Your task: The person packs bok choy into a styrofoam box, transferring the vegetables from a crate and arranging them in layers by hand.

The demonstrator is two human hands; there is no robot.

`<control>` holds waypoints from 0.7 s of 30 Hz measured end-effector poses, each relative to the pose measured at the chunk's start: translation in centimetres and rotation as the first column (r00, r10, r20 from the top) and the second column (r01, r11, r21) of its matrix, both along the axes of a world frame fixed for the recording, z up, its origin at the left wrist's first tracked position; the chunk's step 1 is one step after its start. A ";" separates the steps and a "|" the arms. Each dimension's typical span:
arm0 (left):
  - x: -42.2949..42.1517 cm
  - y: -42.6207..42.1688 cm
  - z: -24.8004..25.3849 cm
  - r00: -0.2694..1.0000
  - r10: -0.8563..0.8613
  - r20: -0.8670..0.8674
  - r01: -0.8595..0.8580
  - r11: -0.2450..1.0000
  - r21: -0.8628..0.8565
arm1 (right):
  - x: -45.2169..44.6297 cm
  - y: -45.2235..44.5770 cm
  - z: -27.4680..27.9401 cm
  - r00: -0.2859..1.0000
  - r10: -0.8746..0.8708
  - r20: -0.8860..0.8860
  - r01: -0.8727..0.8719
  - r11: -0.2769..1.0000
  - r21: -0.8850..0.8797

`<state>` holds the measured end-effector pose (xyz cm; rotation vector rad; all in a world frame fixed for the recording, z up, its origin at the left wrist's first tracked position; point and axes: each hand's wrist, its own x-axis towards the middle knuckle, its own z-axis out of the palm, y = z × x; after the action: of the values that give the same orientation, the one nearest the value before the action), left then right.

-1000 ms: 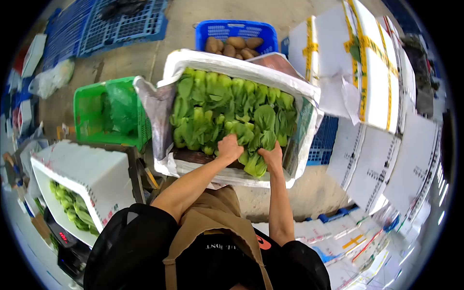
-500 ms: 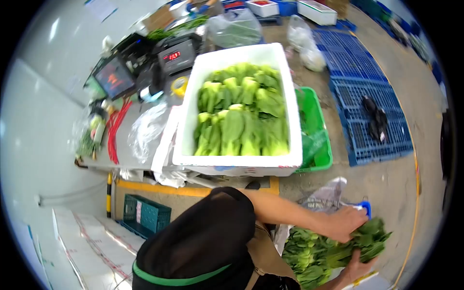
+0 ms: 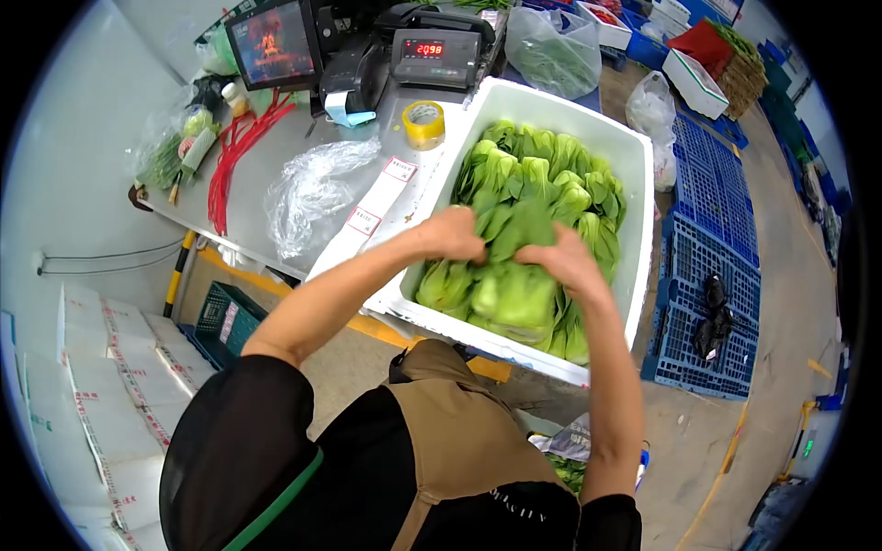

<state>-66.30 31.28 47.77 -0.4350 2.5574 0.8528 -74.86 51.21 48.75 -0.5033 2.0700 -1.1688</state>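
A white foam box point(image 3: 570, 115) on the work table holds rows of green bok choy point(image 3: 537, 179). Over its near half, my left hand point(image 3: 457, 235) and my right hand point(image 3: 568, 261) grip a bunch of bok choy point(image 3: 514, 296) from both sides. The leaves of this bunch point away from me and its pale stems toward me; it is slightly blurred. My left fingers are curled in at the leaves, and my right fingers are partly hidden by them. Below right, partly behind my right arm, a plastic bag point(image 3: 577, 439) contains more greens point(image 3: 568, 470).
Left of the box are yellow tape point(image 3: 424, 125), a label strip point(image 3: 378, 202), clear plastic point(image 3: 317, 188) and red ties point(image 3: 241, 151). A scale display point(image 3: 435, 57) and a screen point(image 3: 273, 44) stand behind. Blue pallets point(image 3: 707, 248) lie right; a green crate point(image 3: 225, 323) sits below left.
Both hands have moved from the bag at lower right up and left to the foam box, with bok choy between them. My view has shifted too, and the scale's last digit has changed.
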 end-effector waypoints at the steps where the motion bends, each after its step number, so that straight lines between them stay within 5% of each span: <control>1: 0.0 -0.6 -3.7 0.990 0.068 0.123 -0.058 0.995 -0.086 | 0.1 -1.9 -1.2 0.999 0.050 -0.011 -0.048 0.986 0.158; 3: 1.4 0.6 -8.2 0.988 0.123 0.089 -0.091 0.950 -0.299 | -0.9 -4.4 -6.7 0.975 0.063 -0.213 0.010 0.945 0.327; 5: 0.3 1.4 -11.2 0.975 0.157 0.156 -0.106 0.951 -0.290 | -1.2 -5.7 -4.8 0.992 0.034 -0.125 0.018 0.921 0.389; 8: 0.3 0.8 -8.9 0.977 0.190 0.097 -0.166 0.962 -0.215 | -0.6 -6.2 -5.0 0.972 0.059 -0.227 0.057 0.881 0.470; 11: 0.7 -0.3 -8.1 0.987 0.118 0.112 -0.099 0.981 -0.166 | -2.2 -5.3 -5.0 0.994 0.055 -0.089 -0.025 0.951 0.308; 15: 1.5 1.0 -11.0 0.989 0.114 0.093 -0.095 0.978 -0.185 | -5.0 -4.6 -0.2 0.985 -0.170 -0.002 0.170 0.983 0.065; 18: 0.9 0.4 -12.1 0.982 0.133 0.134 -0.116 0.985 -0.126 | -7.4 -5.9 2.1 0.985 -0.162 -0.067 0.162 0.987 0.003; 21: 1.3 0.3 -11.0 0.981 0.175 0.085 -0.167 0.981 -0.099 | -7.8 -9.0 2.7 0.981 -0.026 -0.192 0.072 0.968 0.239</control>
<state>-64.96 31.54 36.79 -0.7149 2.5069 0.7561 -82.65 42.23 51.50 -0.4589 2.3622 -0.9029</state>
